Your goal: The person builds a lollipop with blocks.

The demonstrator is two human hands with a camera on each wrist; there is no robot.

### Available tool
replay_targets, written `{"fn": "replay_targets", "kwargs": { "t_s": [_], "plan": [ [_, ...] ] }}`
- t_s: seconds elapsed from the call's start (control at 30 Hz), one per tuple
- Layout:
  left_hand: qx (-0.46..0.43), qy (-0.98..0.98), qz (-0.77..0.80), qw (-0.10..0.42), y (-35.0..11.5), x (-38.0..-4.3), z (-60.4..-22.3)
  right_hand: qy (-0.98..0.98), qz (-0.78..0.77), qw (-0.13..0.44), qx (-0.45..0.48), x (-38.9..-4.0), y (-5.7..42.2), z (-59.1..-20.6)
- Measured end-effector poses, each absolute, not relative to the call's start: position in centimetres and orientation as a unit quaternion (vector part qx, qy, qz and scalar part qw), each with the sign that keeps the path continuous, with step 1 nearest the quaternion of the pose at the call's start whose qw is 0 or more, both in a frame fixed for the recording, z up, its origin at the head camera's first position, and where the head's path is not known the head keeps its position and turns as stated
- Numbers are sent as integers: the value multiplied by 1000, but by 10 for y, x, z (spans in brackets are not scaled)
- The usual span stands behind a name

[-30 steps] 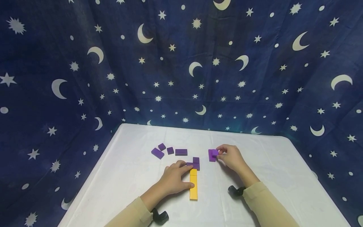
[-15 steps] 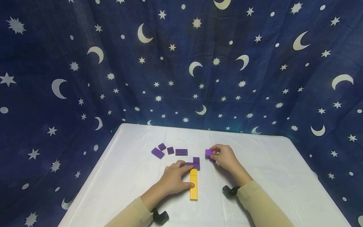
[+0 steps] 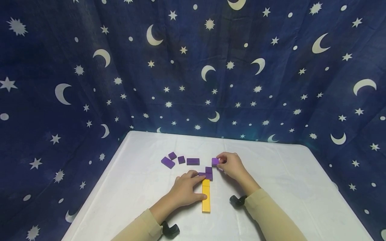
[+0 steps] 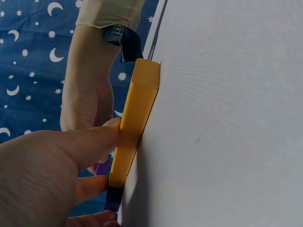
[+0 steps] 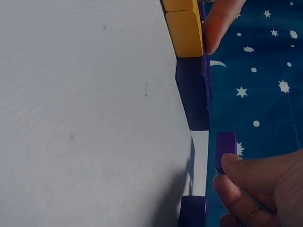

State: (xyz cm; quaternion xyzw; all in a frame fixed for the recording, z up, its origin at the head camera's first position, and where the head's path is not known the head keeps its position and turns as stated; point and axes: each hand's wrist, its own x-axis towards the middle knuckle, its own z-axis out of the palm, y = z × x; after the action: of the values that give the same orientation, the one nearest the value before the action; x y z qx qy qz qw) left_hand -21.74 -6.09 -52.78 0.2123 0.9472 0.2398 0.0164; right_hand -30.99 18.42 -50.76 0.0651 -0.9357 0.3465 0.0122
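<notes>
My right hand [image 3: 232,165] pinches a small purple cube [image 3: 215,162] between thumb and fingers, raised over the table in the right wrist view. Just left of and nearer than that cube lies a purple group: an oblong block [image 3: 201,174] with a small block [image 3: 208,169] at its far side. A yellow cube [image 3: 206,182] and a long yellow block [image 3: 206,206] run from it towards me. My left hand [image 3: 185,190] rests along this line, thumb on the long yellow block and fingertips by the purple pieces. A purple block [image 5: 193,211] shows on the table in the right wrist view.
Further back left on the white table [image 3: 144,144] lie loose purple pieces: an oblong block [image 3: 167,162], two small cubes [image 3: 172,155] and another oblong block [image 3: 193,161]. A dark blue cloth [image 3: 181,80] with moons and stars hangs behind.
My right hand has moved left with the purple cube, from over a flat purple block towards the purple-and-yellow line. My left hand has stayed in place.
</notes>
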Motion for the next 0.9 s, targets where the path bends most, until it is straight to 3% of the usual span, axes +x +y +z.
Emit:
{"fn": "replay_targets", "kwargs": {
  "t_s": [0.9],
  "plan": [
    [216,947,238,8,-61,-218,-528,-961,269,14,54,-322,159,-514]
  ]
}}
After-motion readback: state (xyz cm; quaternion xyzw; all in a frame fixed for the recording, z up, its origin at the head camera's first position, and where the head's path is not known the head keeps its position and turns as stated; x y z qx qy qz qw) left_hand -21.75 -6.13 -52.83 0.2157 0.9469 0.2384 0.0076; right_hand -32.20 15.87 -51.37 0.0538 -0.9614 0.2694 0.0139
